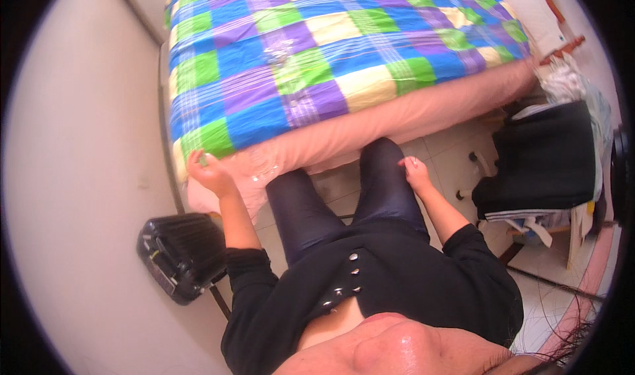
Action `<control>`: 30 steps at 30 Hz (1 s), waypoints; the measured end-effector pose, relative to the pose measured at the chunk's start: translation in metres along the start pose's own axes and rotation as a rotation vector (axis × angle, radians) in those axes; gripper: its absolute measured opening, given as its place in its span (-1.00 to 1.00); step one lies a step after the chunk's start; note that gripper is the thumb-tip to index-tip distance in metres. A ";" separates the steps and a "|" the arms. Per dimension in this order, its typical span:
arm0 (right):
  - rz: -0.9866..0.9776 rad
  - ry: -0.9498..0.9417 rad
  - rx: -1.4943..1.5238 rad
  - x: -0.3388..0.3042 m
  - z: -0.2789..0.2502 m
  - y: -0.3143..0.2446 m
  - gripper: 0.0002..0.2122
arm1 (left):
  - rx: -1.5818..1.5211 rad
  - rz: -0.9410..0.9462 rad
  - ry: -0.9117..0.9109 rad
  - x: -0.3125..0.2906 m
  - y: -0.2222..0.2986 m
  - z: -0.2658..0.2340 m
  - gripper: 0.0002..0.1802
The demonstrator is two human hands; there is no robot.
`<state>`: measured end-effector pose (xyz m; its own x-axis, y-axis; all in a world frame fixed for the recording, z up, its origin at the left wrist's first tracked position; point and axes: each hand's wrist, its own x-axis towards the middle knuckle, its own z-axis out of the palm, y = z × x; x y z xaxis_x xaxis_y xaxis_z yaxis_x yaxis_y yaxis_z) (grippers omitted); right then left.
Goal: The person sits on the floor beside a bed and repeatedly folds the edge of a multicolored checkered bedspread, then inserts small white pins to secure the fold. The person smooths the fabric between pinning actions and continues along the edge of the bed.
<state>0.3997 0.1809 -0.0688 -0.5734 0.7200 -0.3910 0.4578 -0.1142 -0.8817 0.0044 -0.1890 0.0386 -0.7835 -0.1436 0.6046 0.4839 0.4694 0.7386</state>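
The checked quilt (264, 77) lies over the bed, its near edge stopping short of the pink bedding (317, 143) along the bed's near side. The left hand (210, 175) is at the bed's near left corner, fingers part-curled with a gap beside the thumb; I cannot tell whether it pinches any cloth. The right hand (415, 172) is beside the right knee, fingers curled in and nothing visible in it; how tightly they are folded I cannot tell.

With only the left hand at the quilt, a pull from that corner could drag the cloth askew and leave the near right corner behind. The shallow creases could then bunch into ridges. A hard tug might also shift the pink bedding, which hangs loosely at the near left corner.

The black suitcase (182, 256) stands near that corner, by the wall (86, 130), so a step left could knock it. Toward the near right corner, a turn could catch the black garment (546, 163) and pull it down.
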 end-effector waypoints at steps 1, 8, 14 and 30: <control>-0.084 -0.054 0.112 0.008 -0.005 -0.005 -0.77 | -0.068 0.069 -0.140 -0.014 0.024 0.014 -0.75; -0.226 0.523 0.261 0.146 -0.073 -0.078 -0.80 | -0.297 0.462 -0.953 -0.064 0.146 0.124 -0.82; -0.002 0.958 0.375 0.289 -0.155 -0.128 -0.64 | -0.076 0.589 -1.259 -0.092 0.196 0.264 -0.48; 0.203 0.734 1.253 0.256 -0.125 -0.144 -0.77 | -0.232 0.443 -1.331 -0.184 0.340 0.516 -0.59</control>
<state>0.2719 0.4671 -0.0084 0.0698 0.7551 -0.6519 -0.6097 -0.4849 -0.6270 0.1119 0.4469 0.0243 -0.2662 0.9498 0.1640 0.7323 0.0886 0.6752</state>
